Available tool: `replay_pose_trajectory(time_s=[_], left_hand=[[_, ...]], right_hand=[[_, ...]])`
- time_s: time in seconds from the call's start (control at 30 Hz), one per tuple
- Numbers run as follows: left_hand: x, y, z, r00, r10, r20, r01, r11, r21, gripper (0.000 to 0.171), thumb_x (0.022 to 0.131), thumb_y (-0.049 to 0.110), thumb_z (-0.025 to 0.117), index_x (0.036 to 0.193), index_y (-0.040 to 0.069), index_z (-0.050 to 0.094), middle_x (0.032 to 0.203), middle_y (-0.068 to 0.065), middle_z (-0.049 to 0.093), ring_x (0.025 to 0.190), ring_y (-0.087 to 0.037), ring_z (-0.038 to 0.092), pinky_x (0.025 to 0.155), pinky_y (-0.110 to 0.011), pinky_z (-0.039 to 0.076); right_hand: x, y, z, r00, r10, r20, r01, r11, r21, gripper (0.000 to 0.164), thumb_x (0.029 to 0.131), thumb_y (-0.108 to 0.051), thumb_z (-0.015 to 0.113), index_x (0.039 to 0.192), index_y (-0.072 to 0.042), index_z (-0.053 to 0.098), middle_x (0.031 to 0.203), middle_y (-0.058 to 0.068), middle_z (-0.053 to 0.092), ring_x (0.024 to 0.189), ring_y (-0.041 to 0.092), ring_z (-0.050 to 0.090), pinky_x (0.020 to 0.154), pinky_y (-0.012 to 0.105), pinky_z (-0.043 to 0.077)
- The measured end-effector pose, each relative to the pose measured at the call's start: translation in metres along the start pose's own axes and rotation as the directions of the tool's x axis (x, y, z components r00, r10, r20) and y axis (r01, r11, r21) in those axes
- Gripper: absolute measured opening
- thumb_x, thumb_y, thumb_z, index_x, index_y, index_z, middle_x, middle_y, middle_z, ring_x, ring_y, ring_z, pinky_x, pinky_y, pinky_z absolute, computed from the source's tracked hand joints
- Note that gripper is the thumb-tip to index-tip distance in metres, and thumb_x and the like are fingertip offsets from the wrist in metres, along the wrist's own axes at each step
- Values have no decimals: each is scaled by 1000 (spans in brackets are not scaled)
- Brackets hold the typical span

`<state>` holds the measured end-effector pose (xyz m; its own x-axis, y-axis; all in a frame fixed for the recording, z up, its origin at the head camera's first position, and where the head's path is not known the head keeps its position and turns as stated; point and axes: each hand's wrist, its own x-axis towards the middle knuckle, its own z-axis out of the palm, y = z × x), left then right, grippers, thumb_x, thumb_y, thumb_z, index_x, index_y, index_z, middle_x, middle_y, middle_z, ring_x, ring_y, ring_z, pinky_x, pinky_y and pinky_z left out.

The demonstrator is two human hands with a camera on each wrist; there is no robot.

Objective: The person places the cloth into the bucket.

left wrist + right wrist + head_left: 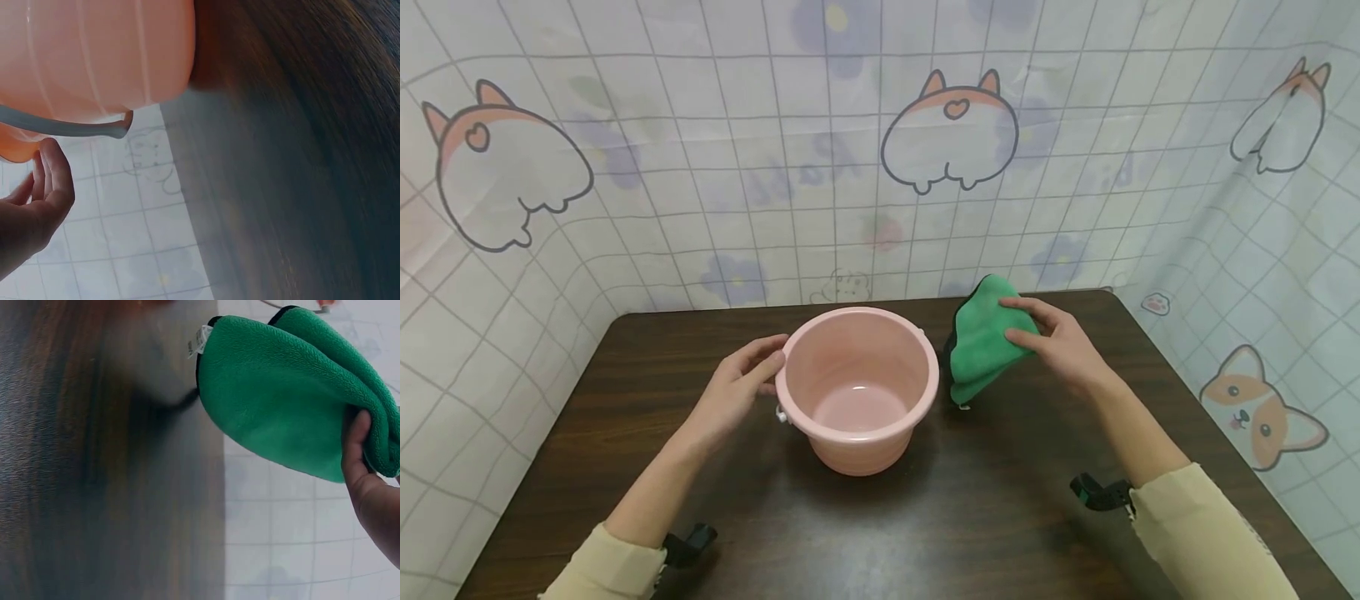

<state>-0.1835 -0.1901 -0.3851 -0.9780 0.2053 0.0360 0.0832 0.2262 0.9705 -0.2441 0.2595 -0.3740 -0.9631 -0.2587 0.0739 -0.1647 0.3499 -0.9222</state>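
Observation:
A pale pink plastic bucket [861, 452] stands upright on the dark table, and its inside shows nothing in it. My left hand [737, 383] holds the bucket's left rim, with thumb and fingertips at the edge. In the left wrist view, the white handle [75, 128] hangs down along the ribbed wall beside my fingers. To the right of the bucket, my right hand [1063, 342] pinches a green cloth [988, 333] between thumb and fingers. Folded over at the grip, the cloth [281, 394] has a dark edging and a small white tag [200, 340] at one corner.
The dark wood-grain table [880, 542] runs back to a tiled-pattern wall sheet [820, 217] with cartoon corgis, which also encloses both sides. Black wrist camera mounts [1101, 493] sit by both cream sleeves, low over the table.

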Motion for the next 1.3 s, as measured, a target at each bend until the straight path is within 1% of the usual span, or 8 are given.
replay_pose_trajectory(time_s=[0.13, 0.33, 0.43, 0.6, 0.67, 0.87, 1.1, 1.3], left_hand=[[2, 1, -1, 999, -31, 8, 31, 995, -99, 52, 98, 40, 54, 140, 10, 47, 140, -4, 48, 120, -21, 50, 94, -43, 47], [7, 2, -1, 998, -56, 28, 61, 976, -209, 49, 98, 33, 57, 137, 4, 50, 138, -10, 49, 118, -22, 52, 91, -37, 50], [9, 3, -2, 997, -70, 35, 77, 969, -234, 49, 98, 31, 57, 137, 2, 49, 138, -11, 49, 115, -23, 53, 92, -38, 49], [10, 4, -2, 994, -94, 54, 105, 958, -268, 50, 97, 28, 59, 139, 2, 48, 140, -11, 47, 120, -22, 51, 96, -40, 46], [10, 4, -3, 993, -103, 62, 117, 955, -274, 51, 97, 28, 60, 139, 3, 47, 141, -10, 46, 122, -22, 50, 96, -39, 47], [11, 3, -4, 989, -130, 75, 145, 954, -264, 53, 96, 28, 62, 140, 3, 46, 141, -10, 45, 119, -21, 51, 93, -36, 49], [11, 2, -3, 988, -133, 72, 148, 946, -289, 55, 95, 27, 63, 140, 1, 45, 141, -12, 44, 116, -19, 54, 92, -35, 50], [12, 2, -4, 988, -123, 93, 147, 932, -332, 53, 95, 22, 63, 141, 2, 44, 142, -12, 43, 117, -20, 54, 93, -36, 49]], right_hand=[[1, -13, -3, 1000, -12, -16, 12, 1000, -1, 51, 91, -32, 69, 138, -23, 52, 148, -5, 37, 141, 15, 23, 106, 47, 30], [4, -36, -8, 998, -60, -36, 61, 997, 42, 52, 91, -26, 69, 139, -18, 51, 149, -4, 36, 140, 13, 24, 108, 44, 29], [5, -48, -9, 997, -59, -45, 62, 997, 55, 53, 91, -27, 69, 140, -19, 50, 149, -5, 36, 138, 12, 28, 104, 36, 35], [6, -65, -10, 995, -84, -51, 88, 991, 96, 52, 92, -25, 68, 140, -19, 50, 150, -4, 29, 129, 18, 36, 90, 22, 44], [7, -71, -11, 992, -120, -43, 125, 981, 148, 51, 93, -20, 67, 140, -16, 50, 151, -1, 28, 130, 20, 35, 88, 21, 45], [9, -87, -10, 978, -210, -14, 203, 924, 325, 48, 94, -5, 61, 140, -10, 49, 151, 6, 30, 130, 22, 37, 88, 23, 48], [13, -105, -4, 958, -287, -11, 267, 877, 399, 47, 93, 1, 59, 139, -5, 49, 148, 12, 34, 112, 23, 50, 80, 24, 52], [14, -115, 3, 948, -319, -10, 297, 871, 390, 45, 93, 1, 59, 137, -6, 51, 146, 12, 35, 119, 25, 45, 82, 25, 51]])
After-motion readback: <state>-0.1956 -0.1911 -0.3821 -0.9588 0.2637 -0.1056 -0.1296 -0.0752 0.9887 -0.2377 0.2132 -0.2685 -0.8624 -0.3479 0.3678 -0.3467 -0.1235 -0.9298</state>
